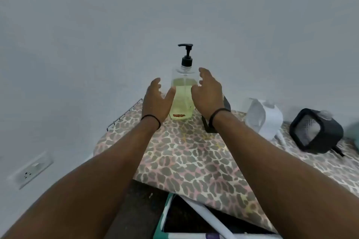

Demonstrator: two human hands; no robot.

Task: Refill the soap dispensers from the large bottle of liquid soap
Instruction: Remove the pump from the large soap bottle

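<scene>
I have the soap bottle upright at twelve o'clock on the patterned surface, between my left hand and right hand; both hands' fingers are spread, grasping nothing. A one-sided nudge could tip it toward the wall.
</scene>
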